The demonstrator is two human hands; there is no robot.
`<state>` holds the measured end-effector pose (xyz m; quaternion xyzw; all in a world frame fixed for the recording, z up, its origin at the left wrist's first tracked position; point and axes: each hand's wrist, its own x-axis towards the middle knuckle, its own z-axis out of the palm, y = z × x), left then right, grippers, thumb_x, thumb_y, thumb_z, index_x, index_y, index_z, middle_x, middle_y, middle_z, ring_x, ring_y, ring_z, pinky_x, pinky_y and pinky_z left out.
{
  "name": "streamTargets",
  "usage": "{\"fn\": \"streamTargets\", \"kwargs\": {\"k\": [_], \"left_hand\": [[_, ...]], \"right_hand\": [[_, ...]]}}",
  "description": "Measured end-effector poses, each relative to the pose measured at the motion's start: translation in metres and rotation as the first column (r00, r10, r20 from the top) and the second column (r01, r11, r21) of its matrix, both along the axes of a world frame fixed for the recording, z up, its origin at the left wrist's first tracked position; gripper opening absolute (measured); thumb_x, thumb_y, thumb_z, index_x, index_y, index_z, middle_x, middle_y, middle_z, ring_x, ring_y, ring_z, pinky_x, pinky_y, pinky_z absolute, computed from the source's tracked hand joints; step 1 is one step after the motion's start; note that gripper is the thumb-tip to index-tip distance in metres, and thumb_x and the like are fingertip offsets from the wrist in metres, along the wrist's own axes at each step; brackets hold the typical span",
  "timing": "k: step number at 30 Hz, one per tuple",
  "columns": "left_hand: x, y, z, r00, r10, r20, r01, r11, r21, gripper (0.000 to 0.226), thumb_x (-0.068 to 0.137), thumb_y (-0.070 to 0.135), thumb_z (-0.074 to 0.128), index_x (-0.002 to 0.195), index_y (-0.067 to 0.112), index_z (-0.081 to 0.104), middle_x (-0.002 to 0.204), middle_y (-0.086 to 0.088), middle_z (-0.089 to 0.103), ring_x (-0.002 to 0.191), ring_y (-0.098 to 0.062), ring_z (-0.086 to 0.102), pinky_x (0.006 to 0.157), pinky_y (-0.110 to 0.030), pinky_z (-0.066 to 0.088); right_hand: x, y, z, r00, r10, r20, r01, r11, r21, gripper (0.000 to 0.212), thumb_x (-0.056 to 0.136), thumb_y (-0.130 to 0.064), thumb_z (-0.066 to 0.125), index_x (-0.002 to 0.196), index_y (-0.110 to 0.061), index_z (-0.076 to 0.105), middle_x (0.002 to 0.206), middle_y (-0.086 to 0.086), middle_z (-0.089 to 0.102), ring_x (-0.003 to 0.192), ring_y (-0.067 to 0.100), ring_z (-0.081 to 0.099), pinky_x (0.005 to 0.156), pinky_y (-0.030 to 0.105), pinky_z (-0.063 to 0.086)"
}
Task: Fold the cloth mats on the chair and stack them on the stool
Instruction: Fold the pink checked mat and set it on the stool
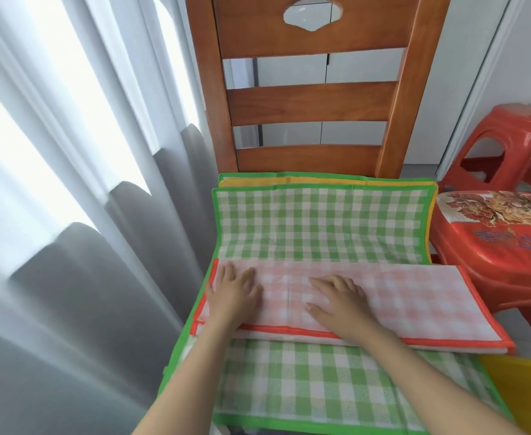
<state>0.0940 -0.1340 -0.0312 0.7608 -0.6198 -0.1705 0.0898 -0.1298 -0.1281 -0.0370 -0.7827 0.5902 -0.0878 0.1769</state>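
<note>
We are in the folding step: the orange-trimmed pink mat [367,301] lies folded into a long strip across the front half of the chair [317,102] seat, on top of the green checked mat [317,227]. Our left hand [234,291] presses flat near the strip's left end and our right hand [341,298] flat at its middle; neither grip holds anything, fingers spread wide. The red stool [502,259] stands just beside the seat's right edge, bare of mats. Next, we judge, comes another fold end to end, then a lift across.
</note>
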Motion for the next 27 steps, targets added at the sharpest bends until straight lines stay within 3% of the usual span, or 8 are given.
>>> {"fn": "streamTargets", "kwargs": {"k": [4, 7, 10, 15, 22, 24, 27], "left_hand": [[0.017, 0.004, 0.007, 0.969, 0.229, -0.095, -0.234, 0.971, -0.050, 0.053, 0.086, 0.050, 0.053, 0.134, 0.029, 0.045, 0.146, -0.013, 0.034, 0.133, -0.033, 0.030, 0.108, -0.045, 0.025], [0.030, 0.004, 0.009, 0.944, 0.270, -0.191, -0.284, 0.957, -0.051, 0.061, 0.085, 0.046, 0.059, 0.138, 0.024, 0.041, 0.135, -0.013, 0.046, 0.125, -0.035, 0.040, 0.101, -0.041, 0.036], [0.039, 0.004, 0.014, 0.894, 0.250, -0.372, -0.306, 0.947, -0.100, 0.060, 0.083, 0.031, 0.065, 0.138, 0.022, 0.044, 0.131, -0.010, 0.052, 0.120, -0.027, 0.049, 0.095, -0.034, 0.041], [0.052, 0.003, 0.033, 0.770, 0.209, -0.604, -0.368, 0.917, -0.152, 0.052, 0.079, 0.013, 0.071, 0.128, 0.019, 0.056, 0.107, 0.004, 0.063, 0.088, -0.011, 0.057, 0.078, -0.021, 0.041], [0.054, 0.004, 0.065, 0.615, 0.127, -0.778, -0.336, 0.935, -0.113, 0.047, 0.076, 0.014, 0.077, 0.119, 0.026, 0.064, 0.089, -0.001, 0.073, 0.073, -0.016, 0.071, 0.065, -0.028, 0.056], [0.050, 0.005, 0.077, 0.571, 0.125, -0.811, -0.310, 0.948, -0.073, 0.047, 0.076, 0.015, 0.077, 0.119, 0.028, 0.063, 0.091, -0.005, 0.073, 0.075, -0.020, 0.072, 0.070, -0.034, 0.058], [0.045, 0.004, 0.093, 0.438, 0.067, -0.897, -0.225, 0.974, -0.037, 0.052, 0.078, 0.008, 0.074, 0.126, 0.020, 0.060, 0.101, -0.014, 0.071, 0.087, -0.029, 0.070, 0.086, -0.045, 0.056]], "right_hand": [[0.004, 0.001, 0.006, 0.995, 0.034, -0.096, -0.025, 0.995, 0.100, 0.085, 0.069, -0.082, 0.042, 0.143, -0.047, 0.019, 0.146, -0.009, 0.021, 0.137, 0.015, 0.015, 0.112, 0.036, 0.012], [0.003, 0.000, 0.009, 0.993, 0.054, -0.108, -0.039, 0.990, 0.136, 0.099, 0.056, -0.089, 0.043, 0.142, -0.050, 0.016, 0.147, -0.008, 0.018, 0.137, 0.016, 0.014, 0.113, 0.037, 0.011], [0.002, -0.001, 0.009, 0.993, 0.063, -0.104, -0.048, 0.988, 0.144, 0.109, 0.044, -0.095, 0.036, 0.142, -0.051, 0.015, 0.147, -0.008, 0.017, 0.137, 0.016, 0.014, 0.113, 0.038, 0.011], [0.007, -0.001, 0.011, 0.995, 0.050, -0.082, -0.035, 0.983, 0.181, 0.093, 0.059, -0.083, 0.054, 0.140, -0.054, 0.018, 0.148, -0.005, 0.014, 0.138, 0.020, 0.011, 0.113, 0.040, 0.011], [0.019, 0.005, 0.006, 0.998, -0.016, -0.069, 0.025, 0.990, 0.142, 0.096, 0.055, -0.089, 0.048, 0.139, -0.053, 0.018, 0.150, -0.002, 0.012, 0.139, 0.022, 0.008, 0.115, 0.041, 0.009], [0.018, 0.006, 0.005, 0.998, -0.018, -0.056, 0.027, 0.988, 0.150, 0.096, 0.055, -0.088, 0.050, 0.139, -0.053, 0.018, 0.150, -0.002, 0.011, 0.139, 0.023, 0.007, 0.115, 0.041, 0.008], [0.019, 0.008, 0.005, 0.999, -0.018, -0.039, 0.024, 0.987, 0.156, 0.096, 0.055, -0.087, 0.050, 0.139, -0.053, 0.016, 0.152, 0.000, 0.009, 0.140, 0.024, 0.004, 0.116, 0.043, 0.006]]}}
